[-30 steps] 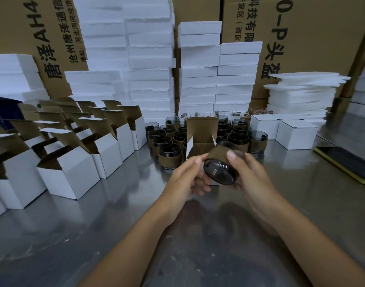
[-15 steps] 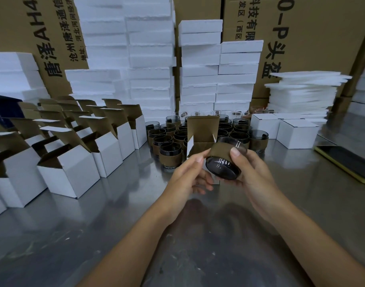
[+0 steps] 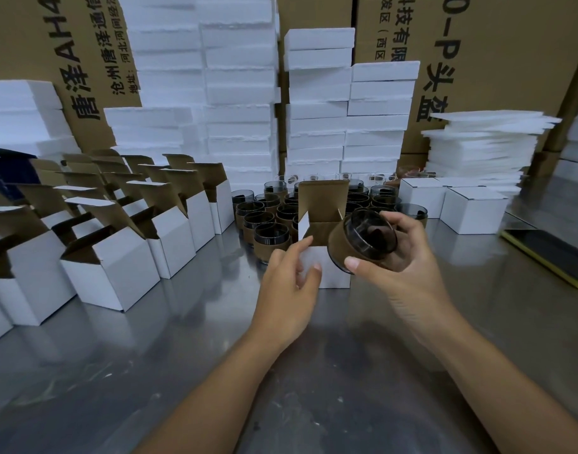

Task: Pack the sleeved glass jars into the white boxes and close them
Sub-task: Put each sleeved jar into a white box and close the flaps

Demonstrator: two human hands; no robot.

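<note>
Cartons (image 3: 517,44) behind read "头盔"; R grip (image 3: 404,260) curled round sleeved jar (image 3: 359,239), L grip (image 3: 287,283) spread, touching open white box (image 3: 337,277).

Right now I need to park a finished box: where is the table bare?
Bare: the near table between the open boxes on the left and the phone; also the strip between phone and closed boxes. Crowded: jars and foam behind.

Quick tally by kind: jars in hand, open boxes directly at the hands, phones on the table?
sleeved jar, gripped by the right hand: 1
open white box, at the left hand: 1
phone, at the table's right edge: 1
Total: 3
</note>
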